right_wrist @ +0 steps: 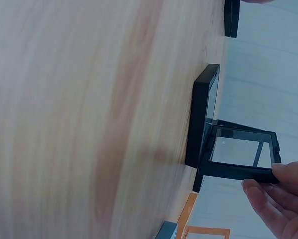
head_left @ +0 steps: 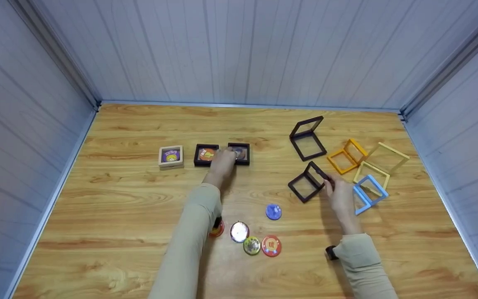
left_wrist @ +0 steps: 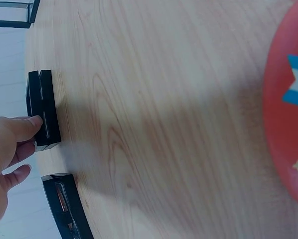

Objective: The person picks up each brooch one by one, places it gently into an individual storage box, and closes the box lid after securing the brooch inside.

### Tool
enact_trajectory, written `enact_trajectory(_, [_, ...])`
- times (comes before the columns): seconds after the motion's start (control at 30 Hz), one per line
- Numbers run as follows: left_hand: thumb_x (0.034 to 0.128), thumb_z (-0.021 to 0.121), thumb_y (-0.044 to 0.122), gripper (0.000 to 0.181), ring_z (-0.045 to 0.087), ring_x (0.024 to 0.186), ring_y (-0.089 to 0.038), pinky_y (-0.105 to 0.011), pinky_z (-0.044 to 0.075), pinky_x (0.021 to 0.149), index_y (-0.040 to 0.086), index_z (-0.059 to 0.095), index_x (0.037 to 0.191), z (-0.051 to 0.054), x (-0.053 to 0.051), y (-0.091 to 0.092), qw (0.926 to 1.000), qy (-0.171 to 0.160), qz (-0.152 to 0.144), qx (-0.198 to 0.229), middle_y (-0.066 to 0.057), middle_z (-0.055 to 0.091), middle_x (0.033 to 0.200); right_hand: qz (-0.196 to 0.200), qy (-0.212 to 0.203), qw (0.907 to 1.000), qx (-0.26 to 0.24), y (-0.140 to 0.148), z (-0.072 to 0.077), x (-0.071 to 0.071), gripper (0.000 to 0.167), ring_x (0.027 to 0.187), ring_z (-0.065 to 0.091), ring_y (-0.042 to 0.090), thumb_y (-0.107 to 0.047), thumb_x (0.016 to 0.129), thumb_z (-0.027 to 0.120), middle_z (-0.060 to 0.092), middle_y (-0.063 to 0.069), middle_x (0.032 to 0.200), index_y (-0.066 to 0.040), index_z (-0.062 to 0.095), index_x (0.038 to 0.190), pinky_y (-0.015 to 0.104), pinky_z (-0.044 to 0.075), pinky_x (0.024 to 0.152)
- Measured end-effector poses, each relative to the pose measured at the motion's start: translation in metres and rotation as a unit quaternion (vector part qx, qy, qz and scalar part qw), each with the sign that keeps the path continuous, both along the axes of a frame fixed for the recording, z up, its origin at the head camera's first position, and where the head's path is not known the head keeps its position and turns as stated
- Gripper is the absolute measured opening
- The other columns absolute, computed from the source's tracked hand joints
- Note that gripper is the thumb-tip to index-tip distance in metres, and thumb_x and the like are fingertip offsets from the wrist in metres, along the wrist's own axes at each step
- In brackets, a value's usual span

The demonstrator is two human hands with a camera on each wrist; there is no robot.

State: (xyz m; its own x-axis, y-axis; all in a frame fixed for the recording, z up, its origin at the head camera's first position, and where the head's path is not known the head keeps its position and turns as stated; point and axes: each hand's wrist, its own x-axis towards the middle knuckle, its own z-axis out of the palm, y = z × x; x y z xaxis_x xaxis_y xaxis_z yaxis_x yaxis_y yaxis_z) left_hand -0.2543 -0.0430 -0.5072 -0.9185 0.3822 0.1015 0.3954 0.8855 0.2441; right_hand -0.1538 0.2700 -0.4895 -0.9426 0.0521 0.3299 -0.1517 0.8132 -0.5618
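Note:
My left hand (head_left: 222,164) pinches a closed black display frame (head_left: 244,161) between thumb and fingers; in the left wrist view its thumb lies on the frame's edge (left_wrist: 48,92). Just left of it lies another black frame (head_left: 199,162) with an orange badge inside. On the right, my right hand (head_left: 342,201) pinches the raised lid of an opened black frame (head_left: 296,193), whose base rests on the table. In the right wrist view the lid (right_wrist: 233,172) shows a clear film window. The left hand partly covers the badge in its frame.
A cream frame (head_left: 171,167) with a purple badge stands far left. Loose badges, including a blue one (head_left: 274,211) and a red one (head_left: 271,246), lie front centre. Opened black (head_left: 297,150), orange (head_left: 337,167), yellow (head_left: 388,179) and blue (head_left: 379,198) frames stand right.

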Motion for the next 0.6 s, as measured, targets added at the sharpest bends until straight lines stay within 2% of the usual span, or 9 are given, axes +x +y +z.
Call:
enact_trajectory(0.1, [0.0803, 0.053, -0.009, 0.029, 0.054, 0.097, -0.032, -0.043, 0.042, 0.083, 0.005, 0.066, 0.102, 0.002, 0.003, -0.001, 0.9994, 0.020, -0.001, -0.028, -0.018, 0.058, 0.104, 0.006, -0.001, 1.0000, -0.001, -0.004, 0.000, 0.001, 0.017, 0.068, 0.061, 0.034, 0.002, 0.083, 0.056, 0.061, 0.026, 0.082, 0.013, 0.060, 0.095, 0.041, 0.049, 0.056])
enact_trajectory(0.2, [0.0828, 0.057, 0.003, 0.016, 0.055, 0.093, -0.029, -0.041, 0.043, 0.078, 0.002, 0.066, 0.096, 0.003, 0.007, -0.003, 0.9986, 0.034, 0.000, -0.040, -0.014, 0.058, 0.099, 0.011, -0.002, 0.9999, -0.006, -0.007, 0.001, 0.003, 0.016, 0.066, 0.060, 0.031, 0.001, 0.084, 0.055, 0.062, 0.025, 0.080, 0.012, 0.061, 0.095, 0.040, 0.049, 0.055])
enact_trajectory(0.3, [0.0835, 0.060, 0.012, 0.018, 0.054, 0.094, -0.027, -0.040, 0.044, 0.079, 0.001, 0.065, 0.097, 0.005, 0.011, -0.005, 0.9986, 0.037, 0.005, -0.038, -0.012, 0.057, 0.100, 0.017, -0.006, 0.9998, -0.012, -0.010, 0.001, 0.004, 0.017, 0.068, 0.060, 0.031, 0.001, 0.084, 0.055, 0.062, 0.025, 0.081, 0.012, 0.060, 0.096, 0.040, 0.049, 0.056])
enact_trajectory(0.4, [0.0840, 0.059, 0.013, 0.021, 0.054, 0.096, -0.027, -0.041, 0.043, 0.081, -0.001, 0.063, 0.099, 0.007, 0.017, -0.007, 0.9985, 0.045, 0.004, -0.031, -0.013, 0.057, 0.103, 0.019, -0.015, 0.9996, -0.017, -0.013, 0.002, 0.006, 0.018, 0.070, 0.061, 0.032, 0.001, 0.084, 0.054, 0.062, 0.025, 0.084, 0.012, 0.060, 0.098, 0.039, 0.050, 0.058])
enact_trajectory(0.5, [0.0844, 0.057, 0.012, 0.019, 0.054, 0.094, -0.029, -0.044, 0.043, 0.080, -0.001, 0.064, 0.096, 0.008, 0.023, -0.009, 0.9980, 0.057, -0.009, -0.028, -0.014, 0.058, 0.104, 0.019, -0.022, 0.9993, -0.021, -0.015, 0.001, 0.007, 0.019, 0.071, 0.061, 0.032, 0.000, 0.085, 0.054, 0.062, 0.026, 0.086, 0.012, 0.060, 0.099, 0.038, 0.050, 0.059])
enact_trajectory(0.6, [0.0835, 0.057, 0.012, 0.016, 0.054, 0.092, -0.030, -0.045, 0.043, 0.079, 0.000, 0.064, 0.092, 0.007, 0.032, -0.012, 0.9978, 0.055, -0.029, -0.023, -0.014, 0.058, 0.102, 0.016, -0.021, 0.9994, -0.024, -0.017, 0.000, 0.009, 0.019, 0.072, 0.061, 0.031, 0.000, 0.085, 0.055, 0.062, 0.025, 0.086, 0.011, 0.060, 0.099, 0.038, 0.050, 0.059])
